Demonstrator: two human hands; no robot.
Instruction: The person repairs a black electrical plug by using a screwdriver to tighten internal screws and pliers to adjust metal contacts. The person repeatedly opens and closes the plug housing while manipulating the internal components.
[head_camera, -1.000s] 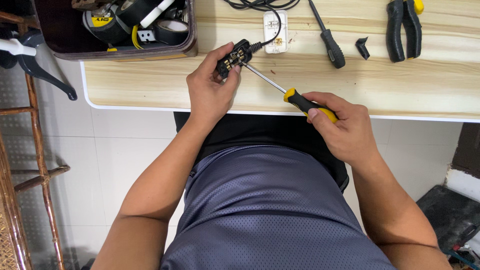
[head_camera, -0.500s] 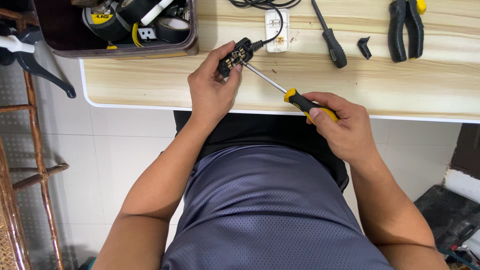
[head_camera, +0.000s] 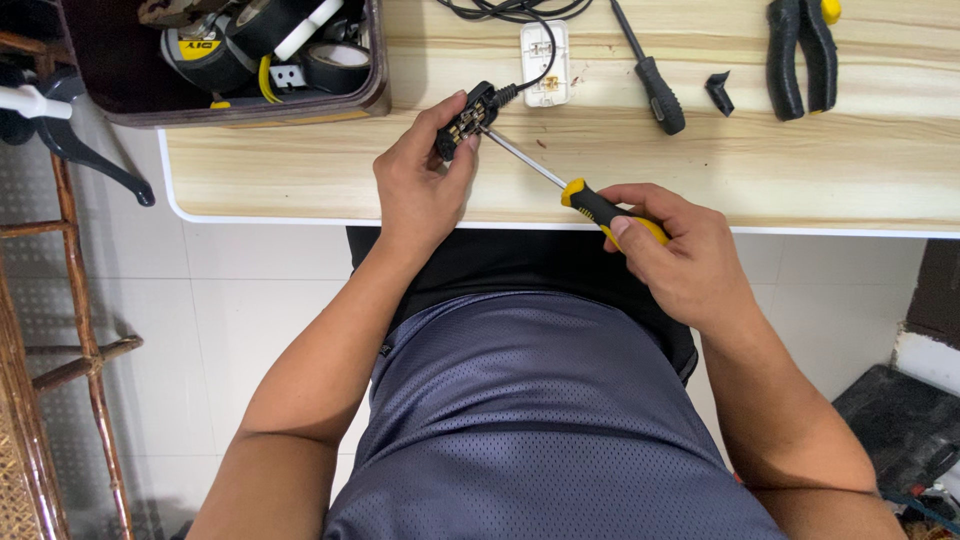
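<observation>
Screwdriver (head_camera: 560, 180) tip unmoved in plug (head_camera: 465, 120)

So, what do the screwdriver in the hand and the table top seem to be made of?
The screwdriver has a bare metal shaft, thin, grey and shiny, and a yellow and black handle, probably plastic or rubber; the right hand covers most of it. The table top looks like light wood or wood-look laminate: pale grain lines, matt finish, white edge.

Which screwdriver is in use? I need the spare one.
The yellow-and-black screwdriver, in the right hand; the all-black screwdriver lies untouched on the table.
</observation>
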